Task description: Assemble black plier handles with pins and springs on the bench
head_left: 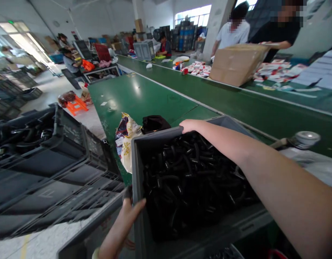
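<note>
A long green counter (144, 97) lies beyond a grey plastic crate (136, 172), its lower part cut off by the frame. The crate is heaped with curved black rubber pieces (187, 180), too tangled to count. The right hand (190, 126) curls narrowly over the far rim, fingers hidden behind it; the left hand (125, 219) grips the near wall, fingers closed around it.

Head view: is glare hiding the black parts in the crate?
Head view: no strong glare on the black parts in the grey crate, but they merge into one dark mass; glare sits on the green conveyor table; the wide lens bends the frame's edges.
</note>
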Tool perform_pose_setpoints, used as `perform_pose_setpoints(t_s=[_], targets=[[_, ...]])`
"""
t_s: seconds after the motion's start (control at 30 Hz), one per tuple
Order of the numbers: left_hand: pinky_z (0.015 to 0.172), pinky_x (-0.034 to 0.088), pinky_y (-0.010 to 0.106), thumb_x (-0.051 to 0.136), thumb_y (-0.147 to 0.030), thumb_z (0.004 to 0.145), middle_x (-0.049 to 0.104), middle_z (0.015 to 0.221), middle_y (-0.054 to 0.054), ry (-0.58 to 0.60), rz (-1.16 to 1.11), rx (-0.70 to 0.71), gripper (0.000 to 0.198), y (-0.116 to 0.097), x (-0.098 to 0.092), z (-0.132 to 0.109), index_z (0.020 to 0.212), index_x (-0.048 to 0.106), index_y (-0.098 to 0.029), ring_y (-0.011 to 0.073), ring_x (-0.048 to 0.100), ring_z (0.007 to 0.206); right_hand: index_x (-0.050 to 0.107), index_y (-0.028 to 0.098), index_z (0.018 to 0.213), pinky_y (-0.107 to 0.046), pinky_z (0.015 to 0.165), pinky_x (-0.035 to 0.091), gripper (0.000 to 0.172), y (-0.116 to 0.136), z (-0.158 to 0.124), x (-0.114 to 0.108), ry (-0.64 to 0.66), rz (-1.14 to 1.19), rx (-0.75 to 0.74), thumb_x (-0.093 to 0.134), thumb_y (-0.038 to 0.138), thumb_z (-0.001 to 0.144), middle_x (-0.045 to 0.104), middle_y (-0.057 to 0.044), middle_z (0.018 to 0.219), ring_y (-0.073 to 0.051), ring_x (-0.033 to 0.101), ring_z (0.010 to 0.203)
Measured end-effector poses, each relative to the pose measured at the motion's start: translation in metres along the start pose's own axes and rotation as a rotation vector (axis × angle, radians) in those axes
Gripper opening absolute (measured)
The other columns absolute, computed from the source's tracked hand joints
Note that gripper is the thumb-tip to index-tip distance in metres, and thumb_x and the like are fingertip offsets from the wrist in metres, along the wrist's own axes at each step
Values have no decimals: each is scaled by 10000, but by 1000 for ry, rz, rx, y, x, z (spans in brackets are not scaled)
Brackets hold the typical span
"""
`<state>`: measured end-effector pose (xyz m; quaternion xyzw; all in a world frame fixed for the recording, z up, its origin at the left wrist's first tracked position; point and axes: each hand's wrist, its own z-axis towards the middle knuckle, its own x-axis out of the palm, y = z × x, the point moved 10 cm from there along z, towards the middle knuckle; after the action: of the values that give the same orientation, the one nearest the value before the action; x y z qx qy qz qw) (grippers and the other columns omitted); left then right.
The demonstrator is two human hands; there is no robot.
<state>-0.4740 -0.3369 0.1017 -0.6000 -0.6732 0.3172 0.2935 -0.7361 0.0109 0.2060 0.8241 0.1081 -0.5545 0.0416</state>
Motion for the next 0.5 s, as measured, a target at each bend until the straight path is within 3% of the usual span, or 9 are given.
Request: perform_pose_setpoints(t_s=[0.1,0.17,0.33,0.43,0.5], targets=[[773,550,371,784,-358,606,692,786,68,-39,95,-101,611,62,-14,-19,1125,531,-158,277,687,814,713,116,1005,-308,756,473,379,-4,16,10,86,6,43,706,266,657,712,-94,932,-249,661,847],[824,537,394,759,-371,624,684,780,86,-54,120,-99,566,83,-18,-25,1095,541,-146,298,682,858,714,103,1006,-312,735,481,406,-7,20,12,123,8,91,715,274,637,712,-99,930,-257,661,844],[920,491,409,687,-336,664,675,830,115,-58,133,7,456,75,-20,-30,1045,575,-113,318,646,979,730,70,950,-342,717,489,380,11,3,2,144,-2,177,731,238,609,711,-144,952,-290,663,840],[984,453,392,670,-305,669,678,936,142,-24,105,84,463,74,-20,-37,1078,586,-103,317,604,1084,732,50,902,-325,666,485,308,28,-25,-12,97,-37,209,683,184,628,716,-165,878,-277,668,772],[1032,420,374,659,-285,682,667,1026,154,-20,97,148,505,85,-20,-45,1146,572,-106,309,563,1163,732,54,876,-314,639,479,274,36,-49,-23,62,-64,233,657,169,639,715,-162,825,-265,667,736]])
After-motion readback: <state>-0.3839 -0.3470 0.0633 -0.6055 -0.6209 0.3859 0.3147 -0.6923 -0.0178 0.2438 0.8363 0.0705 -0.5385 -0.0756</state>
